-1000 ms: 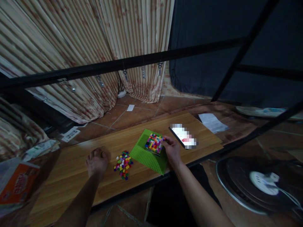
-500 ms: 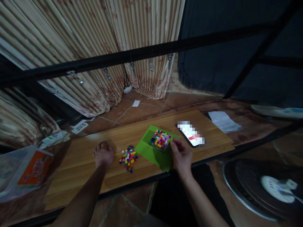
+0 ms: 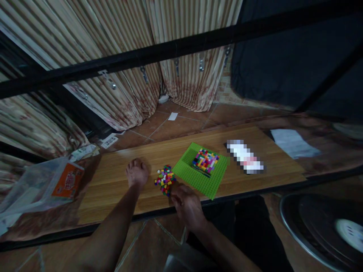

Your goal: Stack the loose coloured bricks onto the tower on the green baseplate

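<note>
My left hand (image 3: 137, 172) rests on the wooden table to the left of a pile of small colourful building bricks (image 3: 165, 179). Its fingers lie loosely apart on the wood and hold nothing. At the lower right edge of the pile, my right hand (image 3: 188, 204) has thumb and fingertips drawn together, and whatever is between them is hidden. To the right of the pile lies a green studded baseplate (image 3: 217, 183). On it sits a square block of many-coloured bricks (image 3: 206, 160), with a dark, thin, stick-like thing (image 3: 202, 172) along its near edge.
A blurred-out phone (image 3: 244, 156) lies right of the baseplate, and a white paper (image 3: 295, 143) beyond it. Left of the wooden tabletop (image 3: 110, 189) stands a clear plastic box (image 3: 42, 181) with an orange label. A dark metal bar (image 3: 159, 53) crosses above, before the curtains.
My right hand has moved left and nearer, from the right edge of the baseplate to the loose bricks. My left hand stays on the table. The camera view has shifted left.
</note>
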### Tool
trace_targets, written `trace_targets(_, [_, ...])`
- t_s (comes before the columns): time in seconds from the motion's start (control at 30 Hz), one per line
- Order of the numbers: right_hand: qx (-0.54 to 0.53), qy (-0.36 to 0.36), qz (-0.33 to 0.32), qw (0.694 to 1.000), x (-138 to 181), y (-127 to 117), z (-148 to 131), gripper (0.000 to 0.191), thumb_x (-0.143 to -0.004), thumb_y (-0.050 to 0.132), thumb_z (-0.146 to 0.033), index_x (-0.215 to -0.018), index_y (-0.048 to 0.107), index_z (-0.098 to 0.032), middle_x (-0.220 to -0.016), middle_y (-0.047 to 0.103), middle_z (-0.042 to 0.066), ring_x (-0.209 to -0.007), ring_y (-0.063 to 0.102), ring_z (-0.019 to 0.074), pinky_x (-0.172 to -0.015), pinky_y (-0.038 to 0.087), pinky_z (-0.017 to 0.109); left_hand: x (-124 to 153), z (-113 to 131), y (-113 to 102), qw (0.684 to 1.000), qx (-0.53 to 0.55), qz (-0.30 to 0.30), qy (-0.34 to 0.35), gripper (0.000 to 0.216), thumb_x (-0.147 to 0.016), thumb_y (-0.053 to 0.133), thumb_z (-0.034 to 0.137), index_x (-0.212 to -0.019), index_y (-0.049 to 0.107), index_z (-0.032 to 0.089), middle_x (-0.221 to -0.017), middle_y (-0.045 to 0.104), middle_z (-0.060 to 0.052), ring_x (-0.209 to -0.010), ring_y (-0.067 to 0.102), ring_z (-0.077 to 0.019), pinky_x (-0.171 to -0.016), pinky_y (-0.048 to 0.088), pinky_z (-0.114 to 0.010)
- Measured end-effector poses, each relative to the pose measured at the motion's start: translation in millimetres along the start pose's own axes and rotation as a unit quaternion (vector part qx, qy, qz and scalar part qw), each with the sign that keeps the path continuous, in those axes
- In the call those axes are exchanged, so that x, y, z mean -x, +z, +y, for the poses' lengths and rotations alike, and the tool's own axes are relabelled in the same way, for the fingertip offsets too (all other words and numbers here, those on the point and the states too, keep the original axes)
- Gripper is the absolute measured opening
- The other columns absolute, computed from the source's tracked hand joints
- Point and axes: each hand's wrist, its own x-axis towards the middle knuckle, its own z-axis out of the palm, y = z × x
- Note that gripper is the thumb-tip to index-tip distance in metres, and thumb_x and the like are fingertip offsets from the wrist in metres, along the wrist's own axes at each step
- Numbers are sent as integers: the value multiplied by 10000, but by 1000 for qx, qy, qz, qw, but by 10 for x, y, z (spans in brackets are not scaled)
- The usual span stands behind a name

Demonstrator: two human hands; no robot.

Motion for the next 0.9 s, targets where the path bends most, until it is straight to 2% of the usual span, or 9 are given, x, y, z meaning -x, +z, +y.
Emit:
trace_targets(0.1, [64,21,0,998,-46,43,-59,32,-851,652,-216,-875,673,-213,-938,659,51,-918,596,224,-834,452,333,0,-5,16,1000,-3,4,-1,414,-923,373,303,-1230,590,129,-1270,597,-151,-1160,509,-296,-1005,387,-445])
trace_targets(0.23, [138,47,1,989,-100,142,-138,147,-835,694,-332,-898,681,-200,-959,662,80,-936,591,265,-842,454,379,1,-7,28,1000,0,12,-4,409,-926,376,298,-1239,585,136,-1271,594,-150,-1169,511,-285,-1016,379,-438])
trace_targets(0.4, [183,50,-3,982,-145,181,-182,77,-846,658,-267,-876,682,-200,-970,664,95,-948,588,275,-839,447,397,-2,-1,17,1000,5,7,-3,412,-916,391,292,-1243,582,132,-1281,587,-154,-1183,502,-293,-1013,379,-444])
trace_targets(0.5, [154,38,5,987,-148,154,-161,66,-856,617,-196,-821,671,-205,-929,666,77,-931,595,250,-834,446,371,-3,8,2,1000,10,5,-6,412,-913,393,291,-1244,581,132,-1285,585,-156,-1185,499,-294,-1008,380,-447])
trace_targets(0.67, [36,27,56,997,-115,48,-14,114,-873,569,-151,-835,663,-204,-867,668,49,-869,612,209,-795,462,322,-3,11,-14,1000,9,7,-6,420,-915,382,302,-1251,576,142,-1300,578,-148,-1197,492,-290,-1021,369,-445])
trace_targets(0.8, [-66,29,110,991,-70,-168,132,163,-911,532,-200,-941,692,-217,-880,674,45,-806,636,179,-727,489,288,-6,9,-32,1000,7,1,-2,433,-920,365,311,-1254,570,129,-1302,573,-159,-1195,493,-297,-1004,387,-444])
trace_targets(0.9, [-112,38,155,981,-24,-404,237,189,-924,534,-250,-988,710,-228,-921,694,53,-850,663,183,-762,512,293,-7,9,-45,1000,5,-3,2,429,-921,362,310,-1246,573,127,-1293,573,-164,-1180,502,-299,-992,396,-449])
